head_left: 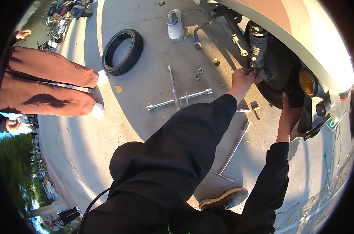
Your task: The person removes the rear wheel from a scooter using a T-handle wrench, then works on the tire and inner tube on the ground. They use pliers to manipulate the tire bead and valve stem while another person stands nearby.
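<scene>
Sunlit concrete ground, striped with shadow, spread under everything. At right, a pale vehicle body, curving over the working spot. At left, a person in rust-coloured trousers and white shoes, standing well apart from the vehicle. Under the pale body, a black wheel, between both hands. Near the standing person's feet, a loose black tyre, lying flat on the ground. Mid-ground, a silver cross wrench; nearer the boots, a long T-shaped wrench, lying slantwise. Above the wheel, a coiled shock absorber; farther left, a pale cylinder with a looped top. Right grip at the wheel's lower edge, thumb laid up against the black surface; fingers hidden, so cannot tell whether clenched. Left grip pinched on a metal fitting at the shock absorber's lower end. Beside the wheel, an amber reflector. Smallest, a few metal nuts, clustered above the cross wrench.
</scene>
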A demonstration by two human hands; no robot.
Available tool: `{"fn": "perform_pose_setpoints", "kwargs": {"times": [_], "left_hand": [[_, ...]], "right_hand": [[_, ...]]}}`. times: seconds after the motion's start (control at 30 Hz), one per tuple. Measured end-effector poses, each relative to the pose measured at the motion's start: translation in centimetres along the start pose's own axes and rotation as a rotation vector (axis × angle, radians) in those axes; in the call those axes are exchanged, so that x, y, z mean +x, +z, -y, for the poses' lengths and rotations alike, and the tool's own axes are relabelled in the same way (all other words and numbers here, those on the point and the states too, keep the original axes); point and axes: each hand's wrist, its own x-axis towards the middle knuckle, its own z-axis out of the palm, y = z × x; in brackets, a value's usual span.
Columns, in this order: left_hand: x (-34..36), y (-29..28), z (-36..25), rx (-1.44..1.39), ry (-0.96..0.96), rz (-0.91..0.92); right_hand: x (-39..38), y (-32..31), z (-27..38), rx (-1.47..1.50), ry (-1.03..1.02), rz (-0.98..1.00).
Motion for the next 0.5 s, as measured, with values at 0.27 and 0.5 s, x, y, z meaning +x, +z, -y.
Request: {"fn": "perform_pose_setpoints", "kwargs": {"times": [0.27,0.5], "left_hand": [[0.1,0.5,0.1,0.144,0.065,-0.09],[-1.3,0.0,1.1,-0.061,-0.055,-0.052]], "right_hand": [[0.2,-0.3,1.2,-0.051,-0.022,0.008],[-0.7,-0.3,1.9,-0.08,-0.022,-0.063]]}}
